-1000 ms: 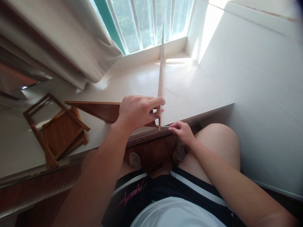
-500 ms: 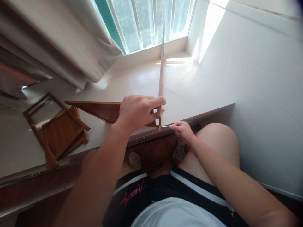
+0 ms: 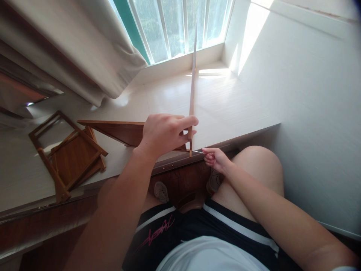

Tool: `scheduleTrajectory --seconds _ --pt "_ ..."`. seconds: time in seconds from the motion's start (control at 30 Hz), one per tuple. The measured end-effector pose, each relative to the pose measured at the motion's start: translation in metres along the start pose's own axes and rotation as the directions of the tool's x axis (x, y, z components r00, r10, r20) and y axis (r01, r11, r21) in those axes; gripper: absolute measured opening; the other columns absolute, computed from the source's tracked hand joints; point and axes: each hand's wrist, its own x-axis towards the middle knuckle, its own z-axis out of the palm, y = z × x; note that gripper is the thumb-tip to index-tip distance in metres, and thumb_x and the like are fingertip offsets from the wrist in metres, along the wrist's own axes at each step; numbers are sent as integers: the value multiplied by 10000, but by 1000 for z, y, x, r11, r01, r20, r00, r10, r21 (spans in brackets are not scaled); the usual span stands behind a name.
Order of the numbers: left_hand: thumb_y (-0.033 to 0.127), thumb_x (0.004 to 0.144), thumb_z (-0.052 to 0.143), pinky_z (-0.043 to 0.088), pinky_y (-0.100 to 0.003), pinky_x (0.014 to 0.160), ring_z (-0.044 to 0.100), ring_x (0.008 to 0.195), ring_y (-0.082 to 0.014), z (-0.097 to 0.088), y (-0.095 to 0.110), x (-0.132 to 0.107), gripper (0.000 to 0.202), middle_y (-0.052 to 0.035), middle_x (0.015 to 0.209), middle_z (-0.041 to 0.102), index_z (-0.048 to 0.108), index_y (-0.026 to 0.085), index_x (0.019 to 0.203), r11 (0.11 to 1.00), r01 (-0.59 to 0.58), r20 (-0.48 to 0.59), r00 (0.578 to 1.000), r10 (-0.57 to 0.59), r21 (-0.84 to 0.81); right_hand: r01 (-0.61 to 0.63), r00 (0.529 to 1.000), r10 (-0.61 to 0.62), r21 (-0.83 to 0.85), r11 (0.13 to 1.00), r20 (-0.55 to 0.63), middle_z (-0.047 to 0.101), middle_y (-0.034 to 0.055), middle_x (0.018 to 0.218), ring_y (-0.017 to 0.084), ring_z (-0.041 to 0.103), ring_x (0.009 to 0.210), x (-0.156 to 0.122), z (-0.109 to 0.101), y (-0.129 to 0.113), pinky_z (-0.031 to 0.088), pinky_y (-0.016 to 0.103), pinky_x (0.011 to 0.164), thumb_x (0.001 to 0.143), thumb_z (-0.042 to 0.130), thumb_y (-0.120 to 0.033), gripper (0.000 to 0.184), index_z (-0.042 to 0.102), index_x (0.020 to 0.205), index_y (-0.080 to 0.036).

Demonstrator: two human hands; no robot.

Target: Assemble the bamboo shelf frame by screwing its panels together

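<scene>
My left hand [image 3: 165,131] is closed around the near end of a long, narrow wooden bar [image 3: 192,90], thumb and fingers on either side of it. The bar runs away from me toward the window. A brown wooden panel [image 3: 118,130] meets it near my left hand, and the joint is partly hidden behind that hand. My right hand [image 3: 216,158] pinches a thin silvery rod that looks like a hex key [image 3: 197,152]. Its far tip touches the side of the bar's lower end.
On the pale ledge [image 3: 234,109] at left lies a folded wooden chair [image 3: 75,160]. A beige curtain [image 3: 98,49] hangs beside the barred window [image 3: 180,26]. A white wall [image 3: 307,94] rises at right. My knees are close to the ledge's front edge.
My right hand has shifted slightly and its fingers have turned and curled around the hex key. The left hand and the wooden bar have stayed in place.
</scene>
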Motion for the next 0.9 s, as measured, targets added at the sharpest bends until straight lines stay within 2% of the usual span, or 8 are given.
scheduleTrajectory --seconds 0.13,0.23,0.4,0.53,0.63,0.7,0.8,0.9 --pt "388 829 589 290 -278 540 644 658 -143 0 0 0 150 75 797 742 687 340 932 1000 0 4 1000 0 1 -63 997 61 37 997 56 330 -87 420 44 203 370 1 -1 -2 146 194 347 755 678 -260 241 499 623 -167" --pt "382 830 588 296 -278 542 646 665 -143 0 0 0 153 76 803 743 687 341 938 1000 0 6 1000 0 -1 -33 999 32 16 999 43 358 -85 436 46 219 374 -1 3 0 158 193 352 749 684 -274 246 486 639 -178" --pt "372 826 589 304 -283 542 641 654 -142 0 0 0 150 73 797 742 691 338 930 1000 3 -2 1000 -3 -4 183 974 -212 -265 947 -84 432 -69 461 60 270 367 -4 9 7 162 202 361 772 683 -488 326 576 771 -179" --pt "369 825 591 298 -281 536 639 648 -142 1 0 0 139 77 785 739 690 339 918 1000 4 -8 1000 -4 -6 299 848 -505 -641 707 -161 479 -30 459 100 362 388 -10 5 11 264 237 405 839 533 -614 443 580 720 -190" --pt "368 822 595 293 -278 534 638 652 -141 1 0 0 145 65 787 741 693 330 921 1000 -4 -8 1000 4 -9 341 699 -712 -844 414 -67 526 -15 520 134 459 483 -18 0 12 355 257 516 868 538 -492 324 589 741 -199" --pt "367 820 598 290 -273 535 639 658 -142 1 0 0 152 58 793 743 695 326 930 1000 -3 -4 1000 3 -10 355 630 -776 -901 250 33 548 -22 579 143 490 531 -23 -2 12 381 261 573 844 582 -371 167 611 861 -207" --pt "369 818 599 290 -272 537 639 663 -142 1 1 0 155 60 793 744 695 330 933 1000 8 -1 1000 -8 -9 359 595 -790 -928 96 148 559 -28 636 146 512 567 -27 -1 13 398 258 614 821 594 -268 210 618 1025 -224" --pt "372 816 601 296 -276 536 638 663 -138 1 1 0 154 68 796 742 698 336 930 1000 17 0 1000 -17 -11 346 576 -794 -938 20 195 571 -20 671 149 527 600 -26 0 14 407 257 636 825 596 -252 223 636 1044 -238"
